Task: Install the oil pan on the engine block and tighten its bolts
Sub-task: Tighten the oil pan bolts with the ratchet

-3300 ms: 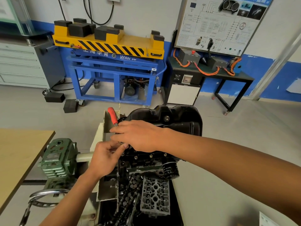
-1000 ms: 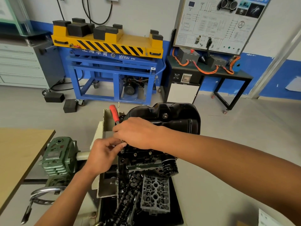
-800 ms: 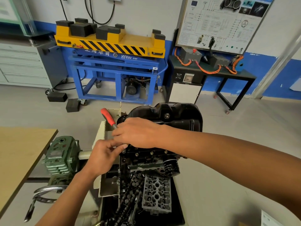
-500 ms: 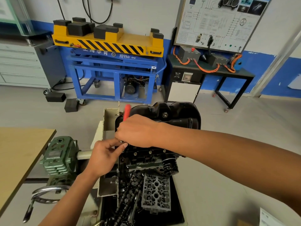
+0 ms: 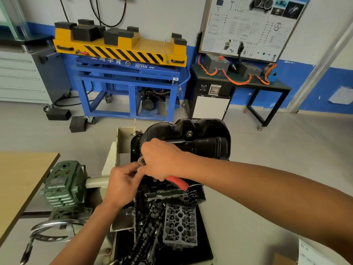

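Oil pan (image 5: 200,138) on the block (image 5: 158,192), your right hand (image 5: 160,161) gripping the red-handled ratchet (image 5: 177,183), handle at 4 o'clock, left hand (image 5: 124,182) pinching its head

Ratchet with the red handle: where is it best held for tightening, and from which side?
Grip the ratchet by its red handle, coming from the right. Its head sits at the left flange of the oil pan and the handle slants toward the oil filter, so that end likely gives most leverage. The right hand grips it there; the left hand pinches the head.
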